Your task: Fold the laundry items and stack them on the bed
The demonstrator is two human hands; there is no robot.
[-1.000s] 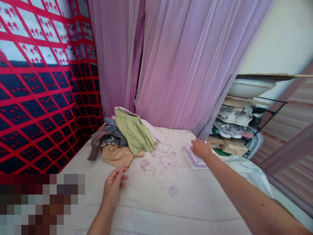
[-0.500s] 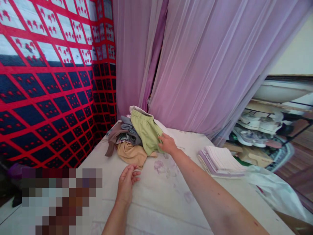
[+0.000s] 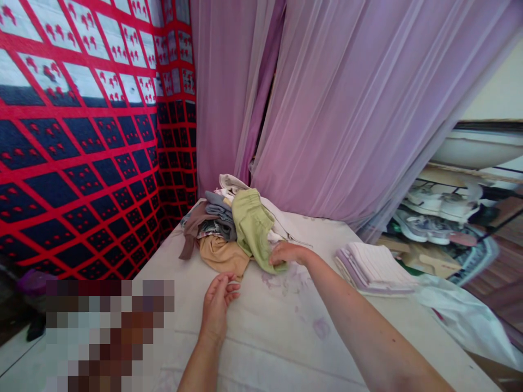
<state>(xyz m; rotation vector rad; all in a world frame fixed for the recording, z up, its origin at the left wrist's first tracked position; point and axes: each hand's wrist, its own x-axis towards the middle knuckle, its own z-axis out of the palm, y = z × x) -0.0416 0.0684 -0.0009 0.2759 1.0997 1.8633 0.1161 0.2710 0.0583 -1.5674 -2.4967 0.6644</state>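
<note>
Green elastic-waisted pants (image 3: pixel 254 223) lie slumped over the right side of a clothes pile. My right hand (image 3: pixel 288 253) has its fingers closed on their lower edge. Under them spreads a tan garment (image 3: pixel 224 256), and left of it are folded grey clothes (image 3: pixel 220 209) and a brown garment (image 3: pixel 192 234). A whitish garment (image 3: pixel 280 220) shows behind the green pants. My left hand (image 3: pixel 220 299) is just in front of the tan garment, fingers loosely curled and a little apart, with nothing visible in them.
The pile rests on a pale flowered bedsheet (image 3: pixel 286 326). To the right sits a folded stack of white and lilac cloth (image 3: pixel 376 269), with a shoe rack (image 3: pixel 441 207) beyond. Purple curtains (image 3: pixel 327 120) hang behind; a red checked cloth (image 3: pixel 81 136) covers the left side.
My right hand has pulled the green pants toward me and slightly right; their waistband has slid down, baring more whitish cloth behind. My left hand has stayed nearly in place.
</note>
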